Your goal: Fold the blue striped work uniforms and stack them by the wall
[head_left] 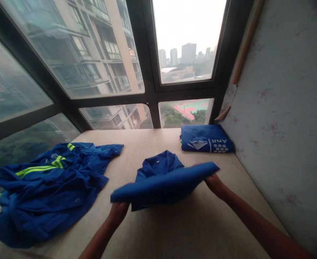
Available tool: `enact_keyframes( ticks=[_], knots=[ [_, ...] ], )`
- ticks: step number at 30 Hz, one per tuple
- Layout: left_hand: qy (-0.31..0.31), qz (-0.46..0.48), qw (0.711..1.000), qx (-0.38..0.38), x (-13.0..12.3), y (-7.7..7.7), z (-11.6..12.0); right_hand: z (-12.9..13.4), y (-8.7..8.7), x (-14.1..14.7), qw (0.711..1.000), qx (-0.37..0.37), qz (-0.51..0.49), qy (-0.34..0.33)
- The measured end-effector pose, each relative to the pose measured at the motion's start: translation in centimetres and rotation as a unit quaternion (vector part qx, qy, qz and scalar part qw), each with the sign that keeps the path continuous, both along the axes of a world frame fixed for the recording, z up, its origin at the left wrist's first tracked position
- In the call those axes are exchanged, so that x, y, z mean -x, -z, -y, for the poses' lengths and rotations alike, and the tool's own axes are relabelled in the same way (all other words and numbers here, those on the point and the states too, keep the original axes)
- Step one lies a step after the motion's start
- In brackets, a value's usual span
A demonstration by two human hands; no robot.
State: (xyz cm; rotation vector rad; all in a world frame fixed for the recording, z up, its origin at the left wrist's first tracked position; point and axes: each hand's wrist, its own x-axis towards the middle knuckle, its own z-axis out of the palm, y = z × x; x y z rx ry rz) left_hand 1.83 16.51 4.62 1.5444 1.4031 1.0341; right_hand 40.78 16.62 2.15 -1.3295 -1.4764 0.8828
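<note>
A blue work jacket (161, 185) is in front of me, its lower part lifted and folded toward the collar (158, 162), which points at the window. My left hand (118, 213) grips the lifted edge at its left end, fingers hidden under the cloth. At the right end my right hand (214, 184) holds the same edge, its fingertips also covered by fabric. The raised edge tilts, higher on the right. To the left lies a second, crumpled blue jacket (50, 194) with yellow-green stripes. A folded blue jacket (207, 138) with white lettering rests at the back right.
The pale wooden surface (144, 138) runs back to dark-framed windows (147, 64). A flower-patterned wall (282, 126) borders the right side, close to my right forearm. Peeling wallpaper (227, 102) hangs at the window corner.
</note>
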Motion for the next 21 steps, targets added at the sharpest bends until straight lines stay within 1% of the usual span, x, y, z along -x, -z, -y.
enact_keyframes(
  ticks=[2,4,6,8,10,12,14,17,19,21],
  knots=[
    [-0.063,0.018,0.998,-0.002,-1.2,-0.1,-1.7,-3.4,-0.2,1.2,0.998,0.004,-0.017,0.052],
    [-0.126,0.003,0.992,0.020,-2.4,0.3,-3.0,-6.8,0.2,2.5,0.996,0.013,0.018,0.088],
    [-0.185,-0.024,0.981,0.045,-3.2,1.5,-3.8,-9.2,1.3,3.8,0.991,0.027,0.062,0.112],
    [-0.207,-0.039,0.975,0.065,-3.4,2.9,-3.8,-10.2,2.6,4.9,0.990,0.042,0.085,0.108],
    [-0.206,-0.039,0.975,0.080,-3.2,4.2,-3.3,-10.1,3.9,5.4,0.988,0.051,0.108,0.103],
    [-0.205,-0.039,0.974,0.093,-2.8,4.8,-2.7,-9.2,4.7,5.6,0.986,0.052,0.124,0.101],
    [-0.209,-0.027,0.972,0.101,-2.6,5.0,-2.1,-8.3,5.1,5.5,0.985,0.049,0.133,0.101],
    [-0.219,-0.023,0.970,0.101,-3.1,4.8,-1.0,-6.6,5.2,5.6,0.985,0.027,0.136,0.098],
    [-0.226,-0.068,0.968,0.085,-3.8,4.8,0.1,-5.2,5.5,5.7,0.984,0.009,0.135,0.112],
    [-0.228,-0.142,0.961,0.072,-4.3,4.8,1.5,-3.4,6.0,5.7,0.980,0.010,0.143,0.139]
  ],
)
